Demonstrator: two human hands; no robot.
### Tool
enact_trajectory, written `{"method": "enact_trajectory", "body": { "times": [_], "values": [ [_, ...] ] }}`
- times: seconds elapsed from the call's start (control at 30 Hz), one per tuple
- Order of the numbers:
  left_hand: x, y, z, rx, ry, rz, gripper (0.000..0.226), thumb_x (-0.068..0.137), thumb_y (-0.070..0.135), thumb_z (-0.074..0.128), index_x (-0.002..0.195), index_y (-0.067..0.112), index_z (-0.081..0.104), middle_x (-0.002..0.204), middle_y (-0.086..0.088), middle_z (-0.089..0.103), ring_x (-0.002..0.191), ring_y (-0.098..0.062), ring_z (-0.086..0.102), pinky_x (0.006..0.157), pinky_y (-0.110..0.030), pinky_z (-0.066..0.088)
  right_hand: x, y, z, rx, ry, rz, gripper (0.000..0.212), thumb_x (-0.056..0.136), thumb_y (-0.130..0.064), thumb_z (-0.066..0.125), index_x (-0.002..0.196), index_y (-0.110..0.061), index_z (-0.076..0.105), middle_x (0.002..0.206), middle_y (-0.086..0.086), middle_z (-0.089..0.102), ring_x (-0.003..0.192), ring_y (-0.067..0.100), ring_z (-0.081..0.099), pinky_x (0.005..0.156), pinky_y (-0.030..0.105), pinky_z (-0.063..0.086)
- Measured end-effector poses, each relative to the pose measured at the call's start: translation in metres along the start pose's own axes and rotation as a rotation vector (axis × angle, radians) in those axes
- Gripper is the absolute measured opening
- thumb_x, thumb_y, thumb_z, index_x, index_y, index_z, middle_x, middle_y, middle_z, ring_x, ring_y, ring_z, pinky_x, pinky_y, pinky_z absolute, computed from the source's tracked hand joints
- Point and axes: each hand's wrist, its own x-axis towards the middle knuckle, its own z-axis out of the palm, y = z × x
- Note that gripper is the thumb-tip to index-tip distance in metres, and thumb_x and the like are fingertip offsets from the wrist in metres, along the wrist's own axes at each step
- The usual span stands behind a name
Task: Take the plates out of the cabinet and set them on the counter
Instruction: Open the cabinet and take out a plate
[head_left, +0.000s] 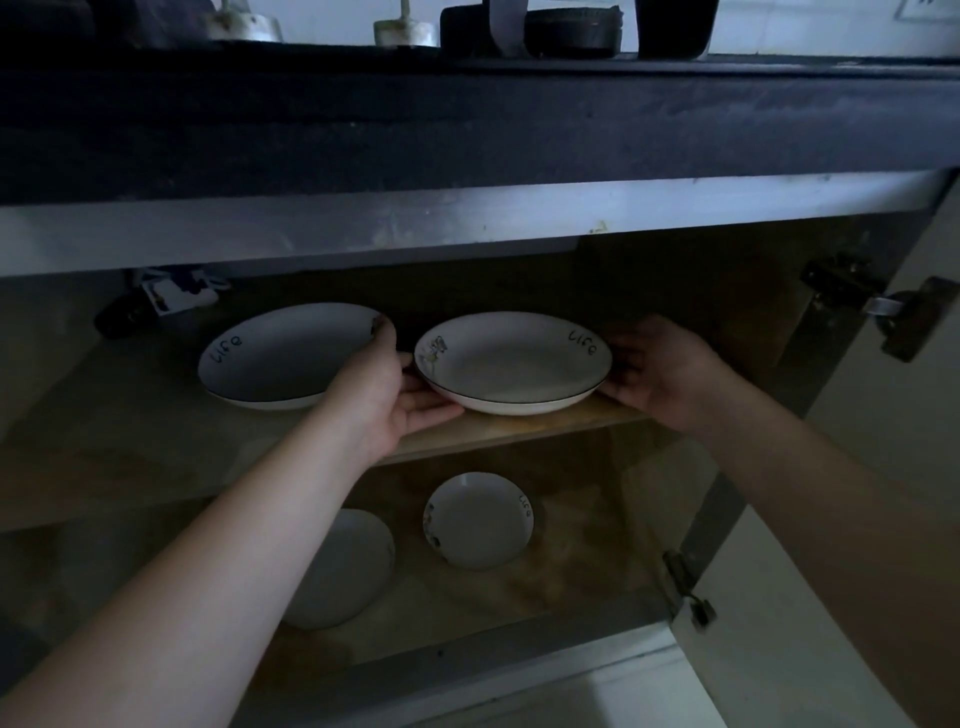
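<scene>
A white plate (511, 364) with a dark rim line and the word "Life" sits at the front edge of the cabinet's upper shelf (519, 428). My left hand (387, 387) holds its left side, fingers reaching under the edge and thumb up beside the rim. My right hand (662, 374) cups its right side, with the fingertips hidden behind the plate. To the left on the same shelf lies a second white plate (288, 358). On the lower shelf rest a small plate (478, 519) and another white plate (340, 566), which is partly hidden by my left forearm.
The dark counter edge (467, 130) overhangs the cabinet opening, with pots and dark containers (571, 26) standing on top. The cabinet door (909, 467) is swung open at the right on metal hinges (883, 306). A dark object with a label (156, 301) lies at the shelf's back left.
</scene>
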Motion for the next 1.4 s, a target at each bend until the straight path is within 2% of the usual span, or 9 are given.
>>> {"method": "enact_trajectory", "body": {
  "times": [0.17, 0.27, 0.4, 0.57, 0.77, 0.97, 1.1, 1.27, 1.4],
  "values": [
    [-0.011, -0.011, -0.011, 0.041, 0.0, 0.065, 0.023, 0.104, 0.032, 0.043, 0.101, 0.017, 0.06, 0.108, -0.012, 0.069, 0.095, -0.029, 0.07, 0.056, -0.04, 0.061, -0.026, 0.009, -0.005, 0.019, -0.042, -0.025, 0.024, 0.098, -0.02, 0.044, 0.11, -0.011, 0.063, 0.108, 0.008, 0.071, 0.087, 0.02, 0.073, 0.06, 0.032, 0.059],
    [-0.015, -0.016, -0.016, 0.049, -0.001, 0.107, 0.015, 0.102, 0.02, 0.048, 0.106, 0.018, 0.062, 0.108, -0.01, 0.072, 0.093, -0.026, 0.073, 0.058, -0.038, 0.061, -0.039, 0.013, -0.006, 0.034, -0.028, -0.033, 0.021, 0.098, -0.016, 0.05, 0.112, -0.01, 0.064, 0.105, 0.008, 0.073, 0.09, 0.02, 0.072, 0.06, 0.032, 0.06],
    [-0.02, -0.025, -0.023, 0.055, -0.022, 0.138, 0.021, 0.1, 0.014, 0.053, 0.119, 0.017, 0.061, 0.111, -0.011, 0.072, 0.09, -0.025, 0.074, 0.06, -0.038, 0.061, -0.057, 0.017, -0.014, 0.06, -0.022, -0.025, 0.019, 0.097, -0.015, 0.054, 0.111, -0.011, 0.066, 0.099, 0.007, 0.074, 0.077, 0.017, 0.075, 0.057, 0.03, 0.059],
    [-0.03, -0.04, -0.032, 0.033, -0.083, 0.147, 0.02, 0.1, 0.011, 0.052, 0.114, 0.015, 0.066, 0.101, -0.011, 0.076, 0.082, -0.024, 0.075, 0.057, -0.038, 0.06, -0.075, 0.025, -0.022, 0.027, 0.017, -0.095, 0.016, 0.094, -0.016, 0.058, 0.105, -0.014, 0.07, 0.08, -0.002, 0.078, 0.072, 0.013, 0.074, 0.054, 0.026, 0.058],
    [-0.037, -0.05, -0.042, 0.0, -0.097, 0.164, 0.018, 0.097, 0.009, 0.056, 0.102, 0.018, 0.071, 0.094, -0.007, 0.078, 0.082, -0.023, 0.075, 0.056, -0.04, 0.06, -0.081, 0.039, -0.033, -0.034, -0.023, -0.126, 0.019, 0.091, -0.015, 0.061, 0.107, -0.012, 0.069, 0.095, 0.003, 0.077, 0.08, 0.016, 0.074, 0.055, 0.027, 0.058],
    [-0.041, -0.05, -0.053, 0.052, -0.075, 0.111, 0.021, 0.097, 0.012, 0.057, 0.108, 0.02, 0.072, 0.101, -0.008, 0.077, 0.09, -0.026, 0.074, 0.058, -0.041, 0.06, -0.075, 0.053, -0.032, -0.119, -0.059, -0.124, 0.017, 0.094, -0.02, 0.058, 0.107, -0.017, 0.069, 0.099, 0.0, 0.077, 0.086, 0.016, 0.074, 0.057, 0.029, 0.058],
    [-0.058, -0.039, -0.051, 0.037, -0.045, -0.03, 0.028, 0.096, 0.014, 0.06, 0.123, 0.019, 0.067, 0.117, -0.012, 0.07, 0.107, -0.033, 0.067, 0.065, -0.044, 0.061, -0.089, 0.042, -0.028, -0.196, -0.068, -0.111, 0.018, 0.096, -0.022, 0.054, 0.105, -0.019, 0.07, 0.101, -0.001, 0.076, 0.09, 0.019, 0.073, 0.061, 0.028, 0.058],
    [-0.083, -0.023, -0.045, -0.021, -0.019, -0.099, 0.033, 0.095, 0.009, 0.059, 0.127, 0.018, 0.062, 0.12, -0.009, 0.068, 0.098, -0.023, 0.069, 0.064, -0.048, 0.06, -0.111, 0.024, -0.023, -0.237, -0.022, 0.014, 0.022, 0.1, -0.016, 0.049, 0.11, -0.022, 0.068, 0.1, -0.003, 0.076, 0.086, 0.016, 0.074, 0.06, 0.029, 0.059],
    [-0.112, -0.024, -0.048, 0.015, 0.066, -0.147, 0.03, 0.097, 0.008, 0.056, 0.116, 0.03, 0.067, 0.115, 0.001, 0.07, 0.099, -0.015, 0.068, 0.062, -0.043, 0.06, -0.144, 0.018, -0.023, -0.262, -0.041, 0.076, 0.025, 0.101, -0.015, 0.048, 0.111, -0.024, 0.069, 0.101, -0.002, 0.076, 0.082, 0.016, 0.073, 0.061, 0.029, 0.058]
  ]
}}
